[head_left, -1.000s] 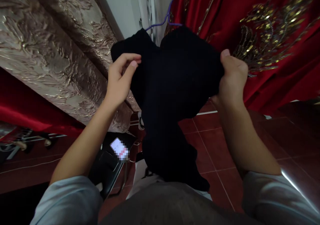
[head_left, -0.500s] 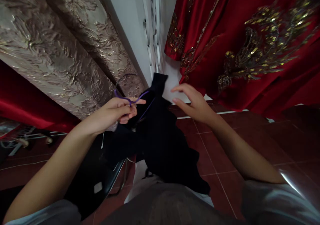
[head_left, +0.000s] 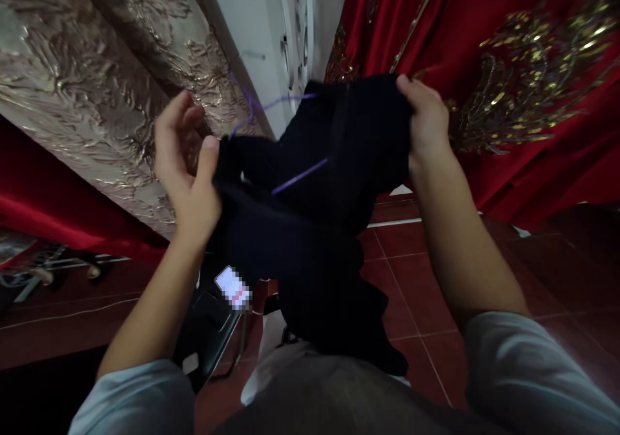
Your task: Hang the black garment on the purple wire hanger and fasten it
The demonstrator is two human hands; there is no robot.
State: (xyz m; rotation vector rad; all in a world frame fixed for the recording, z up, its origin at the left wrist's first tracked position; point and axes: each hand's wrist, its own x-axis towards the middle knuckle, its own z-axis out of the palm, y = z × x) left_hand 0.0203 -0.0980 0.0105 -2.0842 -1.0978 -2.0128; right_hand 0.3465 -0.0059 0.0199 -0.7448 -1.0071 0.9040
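The black garment [head_left: 314, 228] hung before our chest, a purple hanger [head_left: 298, 177] partly inside it. Our right hand [head_left: 426, 122] clutched its top edge; our left hand [head_left: 186, 170] had fingers spread, thumb against the cloth. We seemed to be fitting the hanger; next, the left hand needed a firm hold.

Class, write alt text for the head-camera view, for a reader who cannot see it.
A black cloth garment with a purple hanger is held up: the right hand grips its top corner, the left hand touches its opposite edge. Red gold-embroidered fabric hangs behind.
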